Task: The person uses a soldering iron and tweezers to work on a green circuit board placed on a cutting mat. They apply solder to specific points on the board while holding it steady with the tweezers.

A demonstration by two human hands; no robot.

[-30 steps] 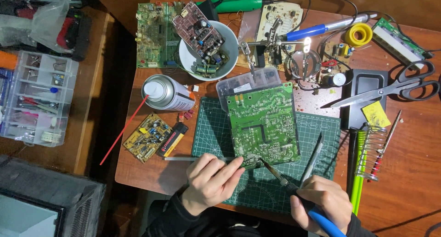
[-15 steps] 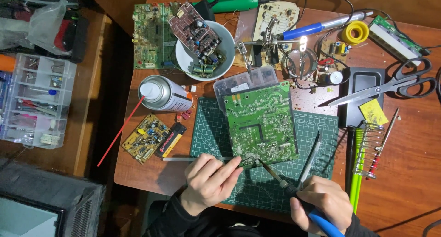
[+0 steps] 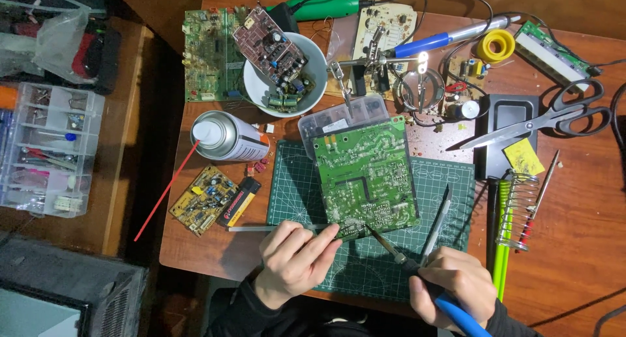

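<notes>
A green circuit board [image 3: 365,174] lies solder side up on a green cutting mat [image 3: 313,200]. My left hand [image 3: 293,259] pinches a thin silver rod, probably solder wire [image 3: 261,229], its end at the board's near edge. My right hand [image 3: 450,288] grips a blue-handled soldering iron [image 3: 391,252], tip touching the same near edge of the board. The two hands are side by side at the table's front.
A spray can with a red straw [image 3: 225,136] lies left of the mat, near a small yellow board [image 3: 202,199]. White bowl [image 3: 283,73] of boards at the back. Scissors [image 3: 554,118], solder spool [image 3: 495,45], iron stand [image 3: 518,213] and tweezers [image 3: 437,223] at right. Parts organizer [image 3: 49,148] far left.
The view has shifted slightly. Both hands stay at the board's near edge with the wire and iron tip held there.
</notes>
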